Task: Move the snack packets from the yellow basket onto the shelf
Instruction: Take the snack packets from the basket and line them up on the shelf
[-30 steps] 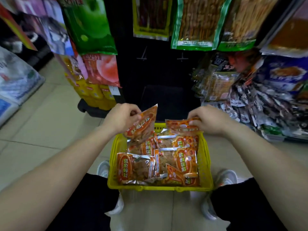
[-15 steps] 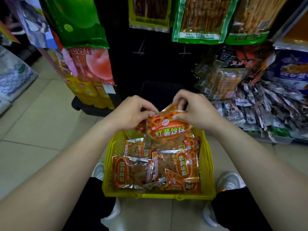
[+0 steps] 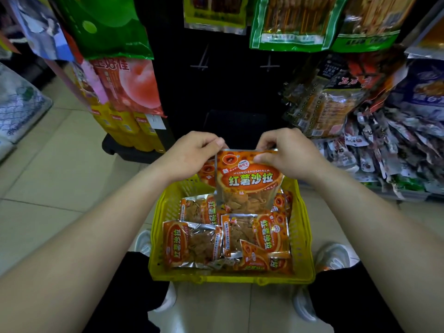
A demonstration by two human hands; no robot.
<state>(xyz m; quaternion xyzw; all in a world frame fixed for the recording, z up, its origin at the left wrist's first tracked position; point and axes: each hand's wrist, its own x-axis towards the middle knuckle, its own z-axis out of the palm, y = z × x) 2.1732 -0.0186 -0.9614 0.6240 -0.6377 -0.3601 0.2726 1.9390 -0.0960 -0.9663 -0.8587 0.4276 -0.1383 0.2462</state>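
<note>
Two bare arms reach forward over a yellow basket [image 3: 165,207] that sits on the tiled floor [image 3: 48,179]. The left hand [image 3: 192,155] and the right hand [image 3: 286,157] are close together. Each one pinches a top corner of the same orange snack packet [image 3: 249,181] with curled fingers and thumb. The packet hangs upright, front side showing, above the far end of the basket. Its bottom edge dips down in front of the packets lying below.

A second orange packet [image 3: 207,170] peeks out behind the held one, just under the left hand. I cannot tell if the hand holds it too.

More of the same orange packets lie flat in the basket. One [image 3: 192,243] is at the near left, one [image 3: 254,234] is beside it on the right, and one [image 3: 199,209] lies farther back. Another [image 3: 264,260] is tucked in the near right corner.

Past the hands stands a dark shelf [image 3: 216,92] with two bare metal hooks [image 3: 201,61]. A big green bag [image 3: 108,25] and a pink peach bag [image 3: 129,85] hang on the left. Green-edged bags of stick snacks [image 3: 293,20] hang at the top. A heap of small packets [image 3: 396,159] fills the right side.

A white shoe [image 3: 334,258] shows beside the basket on the right.
</note>
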